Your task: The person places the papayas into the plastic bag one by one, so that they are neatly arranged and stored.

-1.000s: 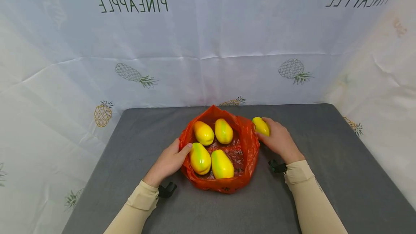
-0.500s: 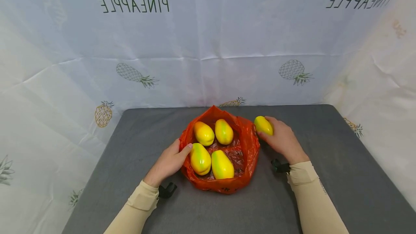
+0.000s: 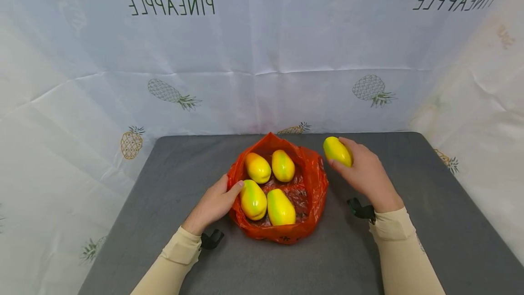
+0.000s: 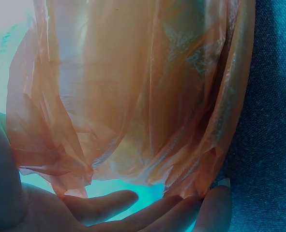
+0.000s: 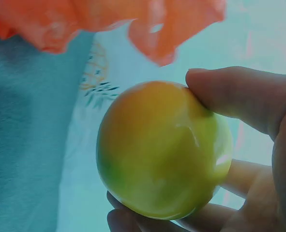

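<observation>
An orange-red plastic bag [image 3: 317, 197] stands with its mouth spread wide on the dark table. Inside it lie several yellow papayas with green streaks, one of them a papaya [image 3: 280, 207] near the front. My left hand [image 3: 214, 204] holds the bag's left side, thumb over the rim and fingers outside; in the left wrist view the fingers [image 4: 167, 212] touch the crinkled plastic. To the right of the bag, my right hand [image 3: 366, 170] grips another papaya [image 3: 337, 151] above the table. The right wrist view shows this papaya [image 5: 162, 150] end-on between thumb and fingers, apart from the bag.
The dark grey table [image 3: 180, 158] ends at the back against a white curtain [image 3: 254, 49] printed with pineapples. More of this curtain hangs along both sides. Each wrist wears a black strap, such as the right strap [image 3: 360, 208].
My right hand has moved right, away from the bag's right rim, and slightly up with the papaya in its grip. The left hand and the bag have stayed put.
</observation>
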Motion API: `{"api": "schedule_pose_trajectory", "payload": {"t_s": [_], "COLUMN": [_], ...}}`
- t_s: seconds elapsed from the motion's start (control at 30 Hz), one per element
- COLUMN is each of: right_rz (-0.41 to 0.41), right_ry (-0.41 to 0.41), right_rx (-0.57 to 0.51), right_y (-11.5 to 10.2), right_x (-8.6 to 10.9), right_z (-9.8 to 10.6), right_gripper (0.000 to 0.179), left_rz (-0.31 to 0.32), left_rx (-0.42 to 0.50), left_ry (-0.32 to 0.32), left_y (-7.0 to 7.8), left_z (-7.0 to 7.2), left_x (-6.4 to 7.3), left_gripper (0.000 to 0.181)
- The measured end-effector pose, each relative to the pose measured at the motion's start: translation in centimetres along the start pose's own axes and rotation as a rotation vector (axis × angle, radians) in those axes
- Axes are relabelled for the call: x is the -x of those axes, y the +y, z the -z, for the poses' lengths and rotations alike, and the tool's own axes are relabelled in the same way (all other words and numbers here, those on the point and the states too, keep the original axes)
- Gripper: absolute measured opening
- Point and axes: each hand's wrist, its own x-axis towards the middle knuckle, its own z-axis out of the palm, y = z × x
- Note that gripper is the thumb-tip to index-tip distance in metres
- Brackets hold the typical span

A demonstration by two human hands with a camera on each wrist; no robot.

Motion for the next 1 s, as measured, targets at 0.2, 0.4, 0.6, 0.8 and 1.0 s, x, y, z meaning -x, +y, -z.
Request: {"api": "schedule_pose_trajectory", "payload": {"t_s": [0.2,0.4,0.6,0.8,1.0], "right_rz": [0.009,0.018,0.062,0.145,0.186], "right_ry": [0.011,0.039,0.037,0.039,-0.009], "right_rx": [0.003,-0.018,-0.03,-0.028,-0.058], "right_y": [-1.3,-2.8,-5.3,-8.4,-10.5], "right_x": [1.3,2.6,3.6,4.2,4.9], "right_z": [0.9,1.5,1.8,0.6,-1.4], "right_gripper": [0.078,0.078,0.077,0.073,0.072], "left_rz": [0.013,0.014,0.0,0.008,-0.003], "left_rx": [0.003,0.0,0.013,0.008,0.007], "left_ry": [-0.003,-0.007,-0.013,-0.018,-0.016], "left_y": [0.0,-0.1,-0.2,-0.2,-0.3], "left_z": [-0.2,-0.3,-0.2,0.1,0.2], "left_x": [0.0,0.0,0.0,0.0,0.0], "left_gripper": [0.048,0.048,0.05,0.048,0.049]}}
